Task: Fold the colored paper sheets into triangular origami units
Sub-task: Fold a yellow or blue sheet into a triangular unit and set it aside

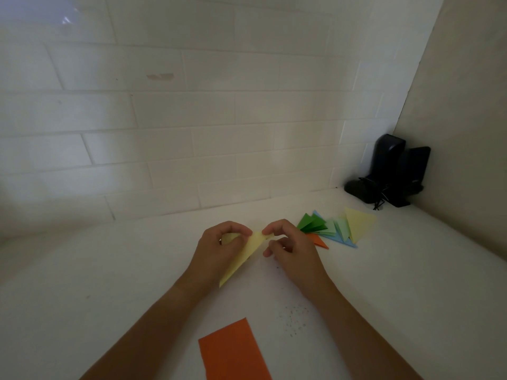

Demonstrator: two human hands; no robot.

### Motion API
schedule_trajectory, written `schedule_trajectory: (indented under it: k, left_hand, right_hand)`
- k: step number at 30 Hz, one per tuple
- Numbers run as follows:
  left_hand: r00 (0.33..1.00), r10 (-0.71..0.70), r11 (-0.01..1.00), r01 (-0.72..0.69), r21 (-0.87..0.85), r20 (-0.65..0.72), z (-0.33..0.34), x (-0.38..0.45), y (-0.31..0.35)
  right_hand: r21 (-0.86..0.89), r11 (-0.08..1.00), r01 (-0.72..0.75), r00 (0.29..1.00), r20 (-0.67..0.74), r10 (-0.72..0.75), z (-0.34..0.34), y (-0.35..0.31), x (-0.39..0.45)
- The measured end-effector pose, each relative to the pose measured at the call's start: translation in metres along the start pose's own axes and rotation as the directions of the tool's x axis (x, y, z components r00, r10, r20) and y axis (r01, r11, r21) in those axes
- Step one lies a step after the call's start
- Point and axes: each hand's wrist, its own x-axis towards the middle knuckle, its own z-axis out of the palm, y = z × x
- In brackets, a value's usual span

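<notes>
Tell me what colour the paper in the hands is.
Pale yellow paper, clearest in the head view.

Wide bare counter (109, 270) on the left, free for passing. On the right, blocked by folded paper triangles (336, 227), with black speakers (395, 171) in the far corner. Near the front edge, an orange sheet (233, 352). Behind, closed by the tiled wall (164, 119).

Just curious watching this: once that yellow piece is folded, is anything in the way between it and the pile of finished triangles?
Nothing visible. The yellow paper is held by both hands; only the right hand lies between it and the pile of folded triangles.
</notes>
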Motion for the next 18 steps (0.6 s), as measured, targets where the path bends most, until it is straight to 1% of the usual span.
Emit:
schedule_trajectory:
  k: [3,7,13,18]
  left_hand:
    - [0.999,0.022,0.998,-0.021,0.054,-0.028,-0.0017,0.0006,-0.0031]
    - [0.996,0.007,0.997,0.0,0.072,-0.092,-0.0041,0.0021,-0.0075]
    - [0.996,0.051,0.992,-0.041,0.12,-0.08,-0.0049,0.001,-0.0042]
    - [0.994,0.085,0.989,-0.076,0.127,-0.07,-0.0038,-0.0002,-0.0008]
  right_hand:
    - [0.009,1.0,-0.023,1.0,-0.014,0.023,-0.0007,0.0021,-0.0002]
    - [0.021,1.0,-0.008,1.0,-0.002,0.008,-0.001,0.0048,0.001]
    - [0.042,0.999,0.025,1.0,0.008,-0.026,0.001,0.0042,0.0018]
    - [0.065,0.997,0.034,0.999,0.007,-0.034,0.0005,0.006,0.0048]
